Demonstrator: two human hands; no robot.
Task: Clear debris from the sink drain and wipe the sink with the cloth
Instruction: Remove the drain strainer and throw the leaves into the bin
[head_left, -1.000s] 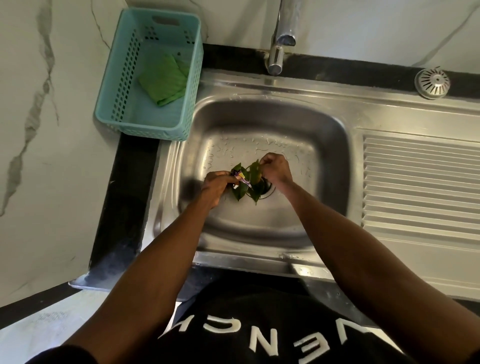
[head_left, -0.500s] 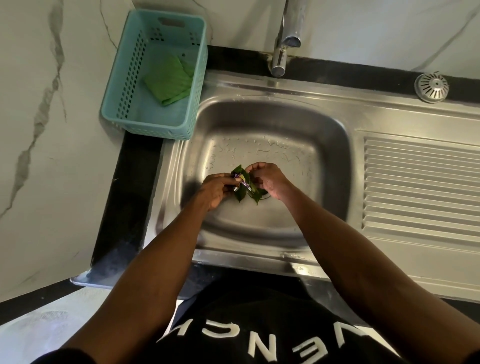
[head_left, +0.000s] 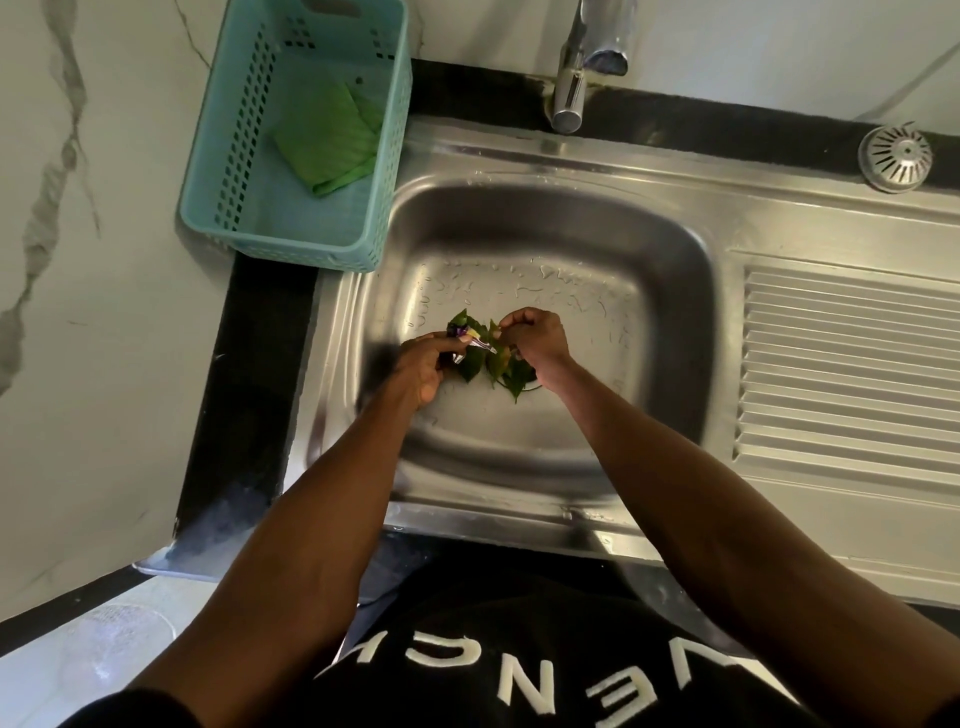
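Over the drain, at the bottom of the sink (head_left: 675, 291), both hands work the debris; the left hand (head_left: 423, 364) has its fingers curled round a purple wrapper (head_left: 470, 340) and some of the leaves (head_left: 511, 371), while the right hand (head_left: 535, 335) pinches at the wrapper's other end and the leaves just under it. To do this well I would gather everything into one bunch, lift it straight up so nothing slips down the drain, and check for leftover bits before wiping. Both forearms reach in from the near rim, wrists bent down, knuckles up, hands nearly touching. The cloth (head_left: 332, 145) lies folded in the basket (head_left: 208, 171) on the bench (head_left: 260, 364) left of the sink, untouched; a strainer (head_left: 894, 158) sits by the far right corner, beyond the tap (head_left: 571, 88).
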